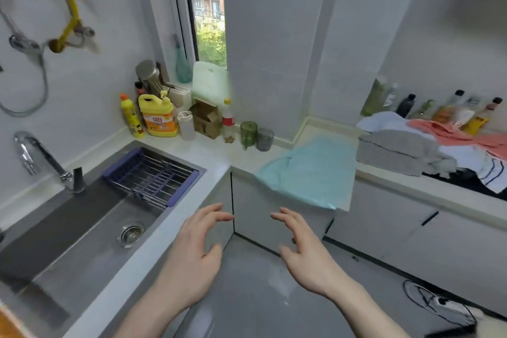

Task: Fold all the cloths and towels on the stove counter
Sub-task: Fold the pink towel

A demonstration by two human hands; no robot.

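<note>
A light blue cloth [312, 170] lies spread on the corner of the counter, its front edge hanging over the cabinet. To its right a heap of cloths covers the stove: a grey towel [395, 152], a coral cloth [461, 134], a pale blue cloth [381, 121] and a white striped cloth [491, 173]. My left hand [196, 250] and my right hand [304, 247] hover in front of the cabinets, below the light blue cloth, fingers spread and relaxed, holding nothing.
A steel sink [82, 228] with a faucet [41, 159] and a purple drying rack [151, 173] is at the left. Detergent bottles [157, 115], a cardboard box [205, 119] and two glasses [256, 134] stand by the window. Condiment bottles [444, 107] line the right wall.
</note>
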